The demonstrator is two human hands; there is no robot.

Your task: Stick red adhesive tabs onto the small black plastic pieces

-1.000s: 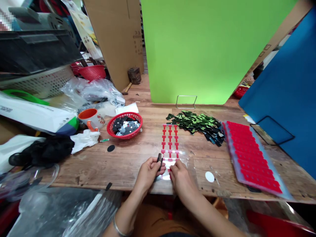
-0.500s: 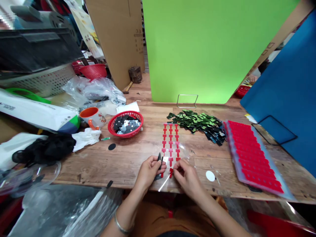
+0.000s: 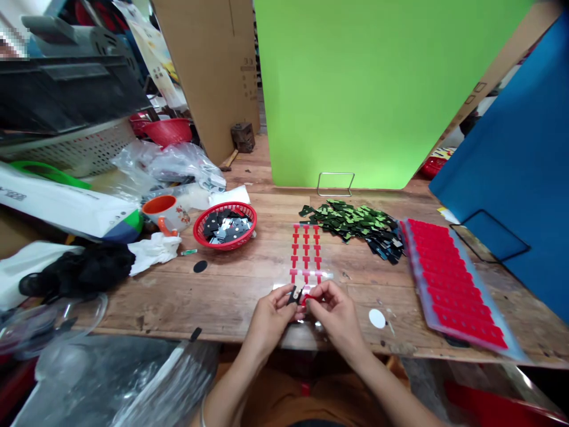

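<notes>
1. Black piece (image 3: 294, 295): between the hands, pinched in the left hand (image 3: 269, 315).
2. Red piece (image 3: 307, 299): pinched in the right hand (image 3: 338, 311), beside it; contact unclear. Edge-only grips and square alignment would probably help.
3. Red T-shapes (image 3: 306, 247): rows on the surface (image 3: 240, 290), just beyond both hands.

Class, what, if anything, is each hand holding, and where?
Left hand: a dark piece, near its lower edge. Right hand: a red piece, pinched at its right end.

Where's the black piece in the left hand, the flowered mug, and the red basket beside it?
Black piece (image 3: 292, 295), head view: its dark surface.
Flowered mug (image 3: 175, 217), head view: its outer side.
Red basket (image 3: 242, 238), head view: its near rim.
</notes>
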